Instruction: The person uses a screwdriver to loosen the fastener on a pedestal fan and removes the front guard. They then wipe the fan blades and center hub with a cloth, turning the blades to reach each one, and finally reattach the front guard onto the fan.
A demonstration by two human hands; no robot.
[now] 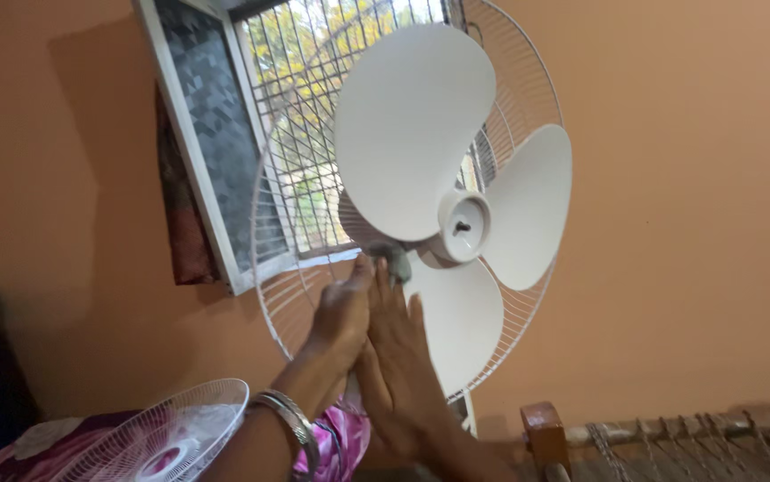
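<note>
From the head camera, a white fan point(456, 223) stands in front of an orange wall point(697, 223). Its front cover is off, so the three white blades point(412, 125) are bare, with the round hub point(463, 226) in the middle and the wire back guard point(300, 295) behind them.

Both hands are up at the fan, just below and to the left of the hub. The left hand point(340, 312) has its fingers pinched on a small grey cloth point(397, 264), which touches the fan just left of the hub. It wears silver bangles point(291, 419) on the wrist. The right hand point(398, 357) is flat and open, fingers straight, pressed beside the left hand and lying on the bottom blade point(461, 312).

The loose front guard point(166, 433) lies far below the hub, to the left, on pink flowered cloth point(345, 437). A window with bars point(314, 107) is behind the fan, above and left of the hub. A wooden cot frame point(670, 437) sits below the hub, to the right.
</note>
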